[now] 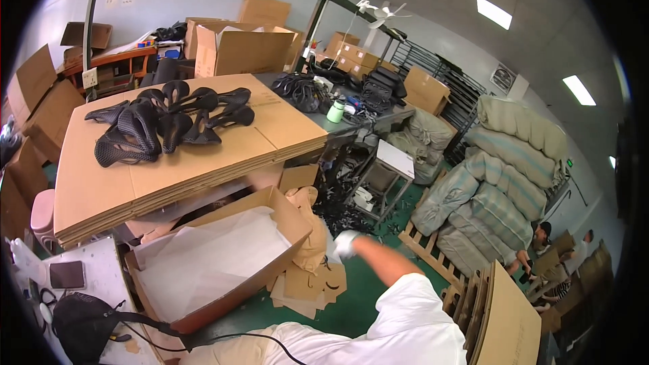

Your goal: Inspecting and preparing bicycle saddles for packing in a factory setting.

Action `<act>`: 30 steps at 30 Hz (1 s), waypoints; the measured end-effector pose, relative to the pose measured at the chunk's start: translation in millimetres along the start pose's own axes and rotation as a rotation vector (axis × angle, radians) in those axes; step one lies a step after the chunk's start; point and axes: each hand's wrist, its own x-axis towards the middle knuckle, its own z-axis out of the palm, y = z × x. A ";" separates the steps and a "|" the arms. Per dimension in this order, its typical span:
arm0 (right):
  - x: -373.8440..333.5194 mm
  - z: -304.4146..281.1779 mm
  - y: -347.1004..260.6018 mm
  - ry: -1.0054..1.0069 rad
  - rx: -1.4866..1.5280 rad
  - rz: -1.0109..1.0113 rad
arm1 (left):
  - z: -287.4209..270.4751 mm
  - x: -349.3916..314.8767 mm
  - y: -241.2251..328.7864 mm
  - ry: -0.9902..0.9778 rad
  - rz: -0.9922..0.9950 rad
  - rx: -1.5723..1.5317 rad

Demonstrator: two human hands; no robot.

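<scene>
My right hand (345, 245), in a white glove, reaches out past the right end of an open carton (292, 215). It is small in the view, and its fingers cannot be made out. White paper (216, 253) lines the carton. Beside the glove are a crumpled tan sack (312, 240) and flat cardboard pieces (314, 288) on the green floor. My left hand is not in view. Several black bicycle saddles (136, 128) with perforated surfaces lie heaped on a stack of flat cardboard (287, 125) beyond the carton.
A white table (108, 263) with a phone (67, 274) and a black cloth item (81, 324) stands at left. Black scraps litter the floor by a small metal stand (394, 159). Stuffed sacks (497, 196) sit on a wooden pallet (433, 260) at right. People work at far right.
</scene>
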 end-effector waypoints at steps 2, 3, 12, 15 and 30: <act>-46.3 -1.5 155.7 0.273 -0.377 0.298 | 8.9 10.8 -5.3 -0.098 0.036 -0.025; -76.4 -16.9 208.6 0.430 -0.349 0.498 | 3.1 1.0 1.6 -0.103 0.078 -0.022; -88.3 -72.0 259.3 1.788 1.019 0.224 | 11.0 -2.3 11.4 -0.106 0.151 0.038; 59.9 1.7 79.2 0.830 -0.359 0.077 | -4.2 -0.3 24.0 0.079 0.003 0.167; -275.3 2.1 -491.2 -0.179 -0.213 -2.467 | -124.9 -128.3 30.1 0.777 -0.202 0.107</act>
